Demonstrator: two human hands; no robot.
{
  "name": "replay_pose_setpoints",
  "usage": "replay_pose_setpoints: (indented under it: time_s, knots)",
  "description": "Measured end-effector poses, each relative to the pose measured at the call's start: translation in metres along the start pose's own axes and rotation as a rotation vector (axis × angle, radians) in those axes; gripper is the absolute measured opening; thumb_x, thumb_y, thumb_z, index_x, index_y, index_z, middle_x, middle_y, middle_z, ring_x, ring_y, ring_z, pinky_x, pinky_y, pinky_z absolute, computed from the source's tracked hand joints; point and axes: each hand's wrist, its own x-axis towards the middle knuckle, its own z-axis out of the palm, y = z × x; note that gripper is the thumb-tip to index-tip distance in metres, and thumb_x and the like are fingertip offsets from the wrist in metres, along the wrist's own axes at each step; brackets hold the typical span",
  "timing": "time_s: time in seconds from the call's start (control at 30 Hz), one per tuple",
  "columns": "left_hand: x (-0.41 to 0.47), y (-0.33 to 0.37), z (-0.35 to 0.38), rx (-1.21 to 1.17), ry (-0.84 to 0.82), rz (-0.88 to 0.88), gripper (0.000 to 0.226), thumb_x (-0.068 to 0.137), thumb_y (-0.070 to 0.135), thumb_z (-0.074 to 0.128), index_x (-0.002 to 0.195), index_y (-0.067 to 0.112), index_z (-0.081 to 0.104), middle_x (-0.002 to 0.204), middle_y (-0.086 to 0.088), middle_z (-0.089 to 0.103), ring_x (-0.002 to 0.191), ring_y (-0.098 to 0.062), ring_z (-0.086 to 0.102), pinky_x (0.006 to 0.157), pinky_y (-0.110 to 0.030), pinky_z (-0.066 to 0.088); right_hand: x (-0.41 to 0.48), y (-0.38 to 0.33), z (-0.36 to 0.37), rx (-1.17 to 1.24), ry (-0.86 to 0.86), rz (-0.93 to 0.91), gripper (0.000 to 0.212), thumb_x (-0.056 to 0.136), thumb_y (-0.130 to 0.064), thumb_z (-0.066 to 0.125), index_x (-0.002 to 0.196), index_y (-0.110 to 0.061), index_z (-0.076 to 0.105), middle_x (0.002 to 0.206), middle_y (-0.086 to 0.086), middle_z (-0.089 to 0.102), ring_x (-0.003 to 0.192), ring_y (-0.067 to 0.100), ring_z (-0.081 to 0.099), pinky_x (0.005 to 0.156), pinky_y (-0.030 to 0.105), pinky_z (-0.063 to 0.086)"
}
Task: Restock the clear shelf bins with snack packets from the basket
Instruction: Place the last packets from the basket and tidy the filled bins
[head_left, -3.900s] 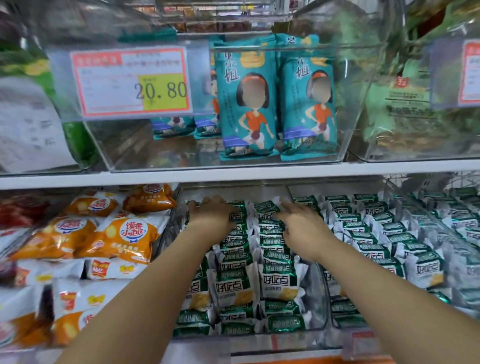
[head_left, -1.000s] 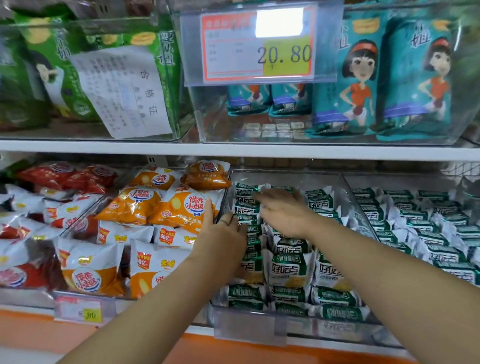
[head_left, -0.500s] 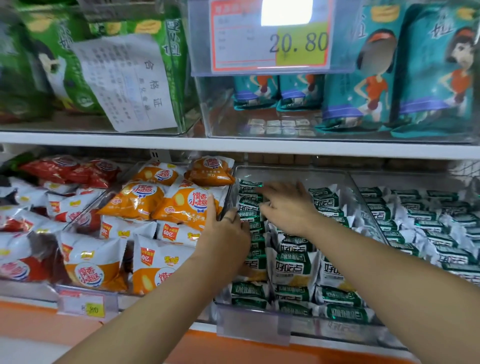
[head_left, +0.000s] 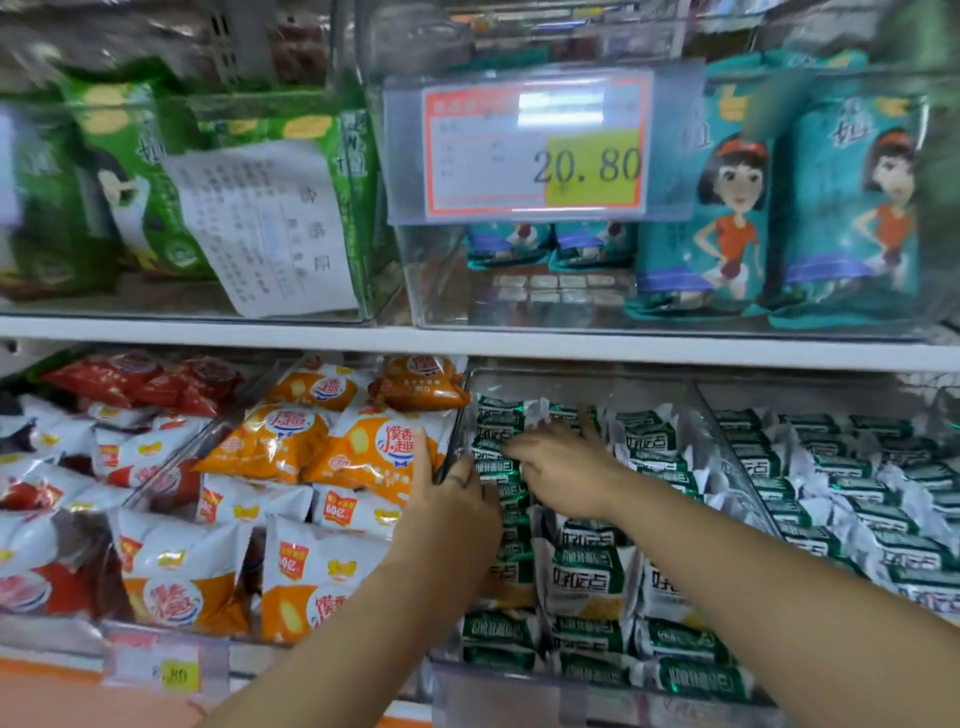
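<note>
Now, front lip: the clear plastic bin (head_left: 519, 691) on the lower shelf is the landmark. It is filled with small green-and-white foil snack packets (head_left: 587, 571) standing in columns that run front to back.
Left hand: the left hand (head_left: 452, 514) straddles the bin's left wall about midway back. Its thumb is outside the wall, and its fairly straight fingers are inside, pressed against the leftmost column. It grips no packet.
Right hand: the right hand (head_left: 561, 467) is farther back in the bin, palm down. Its fingers are spread flat on the rear rows and point toward the left wall. It is not closed on anything.
Key relation: each packet's long axis lies across the bin. The rear rows lie directly under the right hand, so that is the nearer hand for squaring them up. The left hand likely serves as a stop.
Left of the bin: orange-and-white puffed packets (head_left: 374, 447) touch its wall.
Above the bin: a red-bordered price tag (head_left: 535, 150) hangs in front of tall teal packets (head_left: 727, 208).
Basket: out of view.
</note>
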Motion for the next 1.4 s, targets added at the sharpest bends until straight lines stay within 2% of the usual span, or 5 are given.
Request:
replay_pose_setpoints:
  time_s: [0.53,0.73,0.87,1.13,1.4]
  knots:
    - [-0.005,0.0,-0.006,0.044,-0.013,-0.012,0.055,0.098,0.027,0.045,0.147,0.01,0.027,0.15,-0.014,0.033,0.141,-0.03,0.023,0.104,-0.071,-0.009,-0.12,0.007,0.015,-0.111,-0.036,-0.059,0.07,0.089,-0.066,0.038,0.149,-0.04,0.013,0.158,-0.013,-0.001,0.145,0.009,-0.004,0.115,0.044,-0.016]
    - [-0.023,0.003,-0.022,-0.101,0.031,-0.025,0.064,0.096,0.03,0.049,0.151,0.023,0.017,0.155,-0.006,0.02,0.143,-0.026,0.018,0.108,-0.067,-0.01,-0.113,0.0,0.013,0.006,0.211,-0.076,0.042,0.093,-0.039,0.053,0.134,-0.035,0.048,0.152,-0.008,0.029,0.14,0.013,0.023,0.118,0.041,0.004]
    - [-0.039,0.011,-0.025,-0.262,0.119,0.154,0.049,0.093,0.043,0.053,0.139,0.036,0.039,0.143,0.008,0.038,0.131,-0.016,0.039,0.115,-0.046,0.0,-0.133,0.01,0.005,0.001,0.168,-0.148,0.025,0.092,-0.03,0.056,0.116,-0.031,0.064,0.115,-0.012,0.057,0.113,0.012,0.042,0.103,0.034,0.03]
    - [-0.036,0.031,-0.022,-0.411,-0.054,0.244,0.051,0.089,0.052,0.056,0.135,0.033,0.047,0.132,0.011,0.055,0.126,-0.013,0.046,0.116,-0.051,0.002,-0.143,0.009,0.009,-0.097,0.1,-0.105,0.033,0.085,-0.027,0.06,0.117,-0.028,0.059,0.103,-0.002,0.057,0.105,0.019,0.038,0.089,0.033,0.032]
    - [-0.024,0.032,-0.011,-0.479,0.198,0.127,0.039,0.094,0.046,0.05,0.131,0.034,0.049,0.114,0.011,0.066,0.11,-0.013,0.055,0.104,-0.029,0.017,-0.12,0.019,0.005,0.155,0.232,0.065,0.027,0.092,-0.028,0.056,0.119,-0.029,0.054,0.089,-0.012,0.068,0.097,0.014,0.046,0.094,0.034,0.035]
